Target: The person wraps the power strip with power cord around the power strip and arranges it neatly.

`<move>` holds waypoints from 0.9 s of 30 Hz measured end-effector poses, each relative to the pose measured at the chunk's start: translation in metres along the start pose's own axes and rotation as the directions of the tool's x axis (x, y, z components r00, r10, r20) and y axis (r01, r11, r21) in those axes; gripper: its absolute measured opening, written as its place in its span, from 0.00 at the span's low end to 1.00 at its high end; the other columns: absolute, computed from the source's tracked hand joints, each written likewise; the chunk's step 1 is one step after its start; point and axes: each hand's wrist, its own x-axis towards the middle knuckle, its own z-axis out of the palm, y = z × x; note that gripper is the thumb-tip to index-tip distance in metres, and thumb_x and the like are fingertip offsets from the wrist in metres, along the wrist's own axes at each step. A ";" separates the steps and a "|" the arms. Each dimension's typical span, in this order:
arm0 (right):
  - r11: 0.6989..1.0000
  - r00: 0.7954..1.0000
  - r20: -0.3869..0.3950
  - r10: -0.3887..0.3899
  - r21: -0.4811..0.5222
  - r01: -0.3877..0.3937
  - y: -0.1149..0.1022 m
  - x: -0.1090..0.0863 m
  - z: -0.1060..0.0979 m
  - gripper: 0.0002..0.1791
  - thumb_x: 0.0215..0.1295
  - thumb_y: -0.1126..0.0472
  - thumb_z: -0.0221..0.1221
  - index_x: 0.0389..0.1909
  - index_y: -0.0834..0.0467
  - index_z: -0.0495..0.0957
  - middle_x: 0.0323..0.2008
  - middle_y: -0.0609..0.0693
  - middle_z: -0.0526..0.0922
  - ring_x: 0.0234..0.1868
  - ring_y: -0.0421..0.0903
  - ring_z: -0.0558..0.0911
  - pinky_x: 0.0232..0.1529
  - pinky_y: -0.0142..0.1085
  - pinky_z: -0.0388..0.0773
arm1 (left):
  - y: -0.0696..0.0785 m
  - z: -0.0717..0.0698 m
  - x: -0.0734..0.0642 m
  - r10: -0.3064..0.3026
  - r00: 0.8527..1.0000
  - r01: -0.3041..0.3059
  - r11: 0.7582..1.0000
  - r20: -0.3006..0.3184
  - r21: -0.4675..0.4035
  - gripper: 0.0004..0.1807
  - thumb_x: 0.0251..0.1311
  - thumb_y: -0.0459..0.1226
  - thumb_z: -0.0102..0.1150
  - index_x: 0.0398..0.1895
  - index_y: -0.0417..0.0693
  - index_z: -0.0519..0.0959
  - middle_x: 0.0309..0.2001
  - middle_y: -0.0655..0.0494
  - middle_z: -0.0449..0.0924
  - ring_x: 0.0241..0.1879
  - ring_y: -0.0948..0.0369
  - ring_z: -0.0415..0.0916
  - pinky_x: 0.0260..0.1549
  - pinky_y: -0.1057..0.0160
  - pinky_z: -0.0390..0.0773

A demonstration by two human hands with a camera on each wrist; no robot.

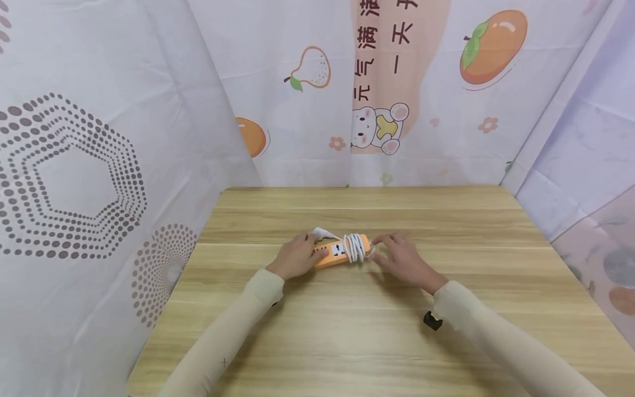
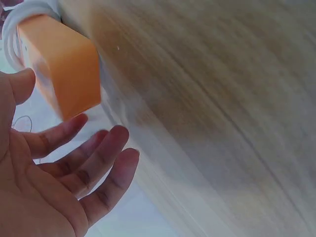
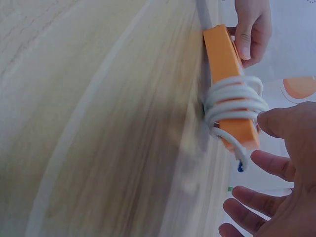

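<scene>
An orange power strip (image 1: 328, 259) with a white socket face lies on the wooden table. White cord (image 1: 354, 248) is wound in several loops around its right half, and a white plug (image 1: 324, 234) sits just behind the strip. My left hand (image 1: 296, 256) holds the strip's left end, its thumb over the socket side and fingers around the far side. At the other end is my right hand (image 1: 404, 260), fingers spread and loosely bent, thumb (image 3: 276, 122) right at the cord loops. In the right wrist view a loose cord end (image 3: 240, 165) with a blue tip hangs off the strip.
The wood-grain table (image 1: 357, 342) runs under both arms. A printed curtain (image 1: 307, 149) rises behind its far edge, with more curtain along the left and right sides. A small black piece (image 1: 432, 321) shows beside the right sleeve cuff.
</scene>
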 end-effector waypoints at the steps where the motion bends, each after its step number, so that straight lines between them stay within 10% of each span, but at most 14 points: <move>1: 1.000 1.000 0.001 -0.010 -0.009 0.010 -0.001 0.000 0.001 0.22 0.75 0.52 0.61 0.61 0.61 0.76 0.61 0.66 0.76 0.65 0.67 0.70 0.65 0.68 0.56 | -0.001 0.000 -0.001 -0.003 1.000 0.003 1.000 -0.002 0.003 0.38 0.75 0.62 0.46 0.68 0.39 0.73 0.49 0.46 0.76 0.44 0.53 0.75 0.41 0.51 0.78; 13: 1.000 1.000 0.015 0.000 0.004 -0.001 -0.004 -0.002 0.002 0.21 0.75 0.52 0.61 0.62 0.59 0.77 0.62 0.64 0.75 0.65 0.64 0.71 0.64 0.65 0.62 | 0.000 0.000 -0.006 0.074 0.997 -0.075 0.997 0.013 0.020 0.49 0.51 0.70 0.68 0.67 0.46 0.74 0.55 0.49 0.73 0.49 0.54 0.70 0.46 0.50 0.76; 27: 0.995 0.997 -0.031 0.075 -0.058 -0.076 0.012 -0.007 -0.033 0.41 0.72 0.35 0.57 0.73 0.59 0.65 0.71 0.69 0.62 0.69 0.73 0.61 0.62 0.71 0.59 | -0.024 -0.020 -0.013 0.081 0.996 -0.081 0.997 -0.021 0.015 0.53 0.61 0.73 0.53 0.78 0.47 0.61 0.72 0.41 0.63 0.71 0.44 0.61 0.65 0.41 0.67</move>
